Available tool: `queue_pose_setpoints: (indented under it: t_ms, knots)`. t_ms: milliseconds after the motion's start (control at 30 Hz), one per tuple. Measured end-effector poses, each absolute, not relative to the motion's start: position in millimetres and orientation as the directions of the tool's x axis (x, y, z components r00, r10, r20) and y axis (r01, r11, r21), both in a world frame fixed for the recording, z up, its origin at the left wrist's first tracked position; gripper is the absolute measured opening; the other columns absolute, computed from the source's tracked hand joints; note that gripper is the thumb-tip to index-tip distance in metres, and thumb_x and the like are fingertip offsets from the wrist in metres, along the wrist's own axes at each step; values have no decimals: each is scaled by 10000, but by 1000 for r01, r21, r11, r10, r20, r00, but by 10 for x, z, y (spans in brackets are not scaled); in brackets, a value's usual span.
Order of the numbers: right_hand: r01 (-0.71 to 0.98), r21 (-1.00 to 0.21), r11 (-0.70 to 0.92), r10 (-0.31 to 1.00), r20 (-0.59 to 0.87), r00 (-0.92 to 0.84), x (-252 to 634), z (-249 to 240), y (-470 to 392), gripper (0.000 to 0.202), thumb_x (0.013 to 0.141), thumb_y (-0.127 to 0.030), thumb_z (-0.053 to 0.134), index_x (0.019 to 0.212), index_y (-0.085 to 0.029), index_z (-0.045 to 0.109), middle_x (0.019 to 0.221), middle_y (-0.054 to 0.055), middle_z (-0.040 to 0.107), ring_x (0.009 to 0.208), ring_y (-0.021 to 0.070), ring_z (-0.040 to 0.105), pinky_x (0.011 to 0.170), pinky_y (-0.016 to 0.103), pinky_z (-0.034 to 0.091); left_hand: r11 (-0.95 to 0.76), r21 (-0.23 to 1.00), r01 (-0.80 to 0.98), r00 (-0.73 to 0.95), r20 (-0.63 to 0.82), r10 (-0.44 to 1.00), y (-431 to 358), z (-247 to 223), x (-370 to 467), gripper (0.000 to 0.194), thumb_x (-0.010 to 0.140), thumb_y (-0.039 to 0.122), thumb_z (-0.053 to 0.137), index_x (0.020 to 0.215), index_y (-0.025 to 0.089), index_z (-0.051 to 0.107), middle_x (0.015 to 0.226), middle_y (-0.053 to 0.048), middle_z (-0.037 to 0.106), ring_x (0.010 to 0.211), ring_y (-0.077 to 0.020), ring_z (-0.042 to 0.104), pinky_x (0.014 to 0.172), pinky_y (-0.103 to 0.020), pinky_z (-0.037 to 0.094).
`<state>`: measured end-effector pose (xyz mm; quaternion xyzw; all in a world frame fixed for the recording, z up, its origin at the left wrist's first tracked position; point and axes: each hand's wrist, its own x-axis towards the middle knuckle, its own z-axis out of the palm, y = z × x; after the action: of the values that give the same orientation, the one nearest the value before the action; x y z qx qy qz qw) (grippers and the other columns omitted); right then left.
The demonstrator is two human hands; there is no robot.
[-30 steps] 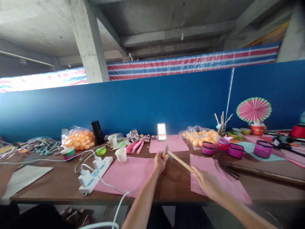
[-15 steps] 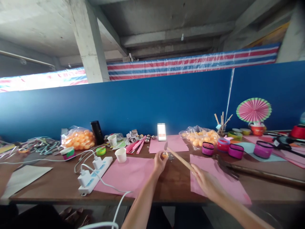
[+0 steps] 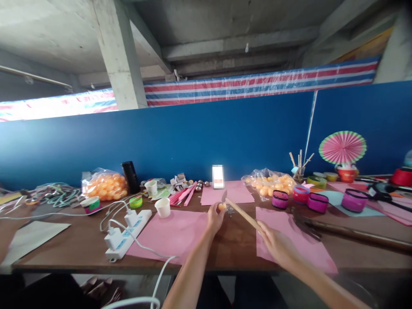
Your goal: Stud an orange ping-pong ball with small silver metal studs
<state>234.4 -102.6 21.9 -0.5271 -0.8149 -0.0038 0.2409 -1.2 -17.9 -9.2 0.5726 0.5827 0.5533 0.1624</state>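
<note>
My left hand [image 3: 215,219] is closed around a small orange ball [image 3: 222,206], held near the middle of the table with the fingertips at its side. My right hand [image 3: 272,238] grips the pale wooden handle of a hammer [image 3: 243,213], which slants up and left toward the ball. Its head is hard to make out now. Small clear, shiny bits [image 3: 230,210] lie just right of the ball. Pink sheets lie on both sides, one on the left [image 3: 174,234] and one under my right hand [image 3: 289,231].
A white power strip [image 3: 128,236] with cables and a paper cup [image 3: 163,207] stand at left. Bags of orange balls [image 3: 104,184] sit at both sides. A large claw hammer [image 3: 347,231] lies at right, near purple bands [image 3: 280,199]. Another person's arm [image 3: 8,234] shows at far left.
The hammer's tip has shifted slightly, and its dark head, visible before, no longer shows clearly. My left hand still holds the ball in nearly the same place.
</note>
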Motion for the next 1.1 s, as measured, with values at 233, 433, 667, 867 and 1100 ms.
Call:
queue_pose_setpoints:
  t_ms: [233, 433, 667, 867, 1100]
  knots:
    - [853, -295, 430, 863, 413, -292, 2382, 282, -937, 403, 857, -303, 267, 1180, -168, 469, 917, 89, 664, 742, 202, 635, 614, 272, 456, -263, 820, 509, -291, 451, 844, -184, -96, -4, 290, 655, 246, 585, 933, 165, 589, 863, -45, 628, 731, -135, 576, 702, -252, 451]
    - [885, -265, 383, 883, 385, -267, 2486, 394, -634, 398, 851, -242, 297, 1236, -201, 392, 1073, 77, 595, 897, 196, 590, 689, 261, 420, -253, 816, 520, -291, 447, 846, -211, -77, -2, 285, 651, 252, 583, 928, 182, 589, 879, -43, 627, 753, -148, 577, 721, -283, 457]
    - [977, -129, 172, 957, 256, -135, 2454, 482, -394, 320, 866, -213, 272, 1104, -187, 484, 896, 87, 616, 754, 209, 594, 568, 257, 342, -266, 811, 521, -265, 450, 853, -192, -88, -25, 271, 640, 255, 591, 902, 190, 597, 862, -32, 632, 773, -154, 579, 721, -275, 453]
    - [991, -113, 69, 977, 211, -44, 2425, 478, -269, 307, 858, -200, 271, 1016, -164, 531, 882, 109, 608, 767, 217, 585, 574, 266, 352, -270, 811, 519, -263, 452, 852, -186, -87, -20, 267, 638, 249, 597, 897, 186, 594, 864, -34, 633, 775, -151, 580, 720, -275, 457]
    - [995, -91, 34, 979, 205, -15, 2446, 444, -206, 310, 859, -208, 273, 937, -154, 569, 904, 118, 612, 808, 234, 586, 604, 283, 381, -277, 811, 515, -269, 460, 846, -215, -65, -13, 261, 630, 260, 601, 880, 184, 601, 847, -28, 639, 765, -148, 588, 713, -270, 459]
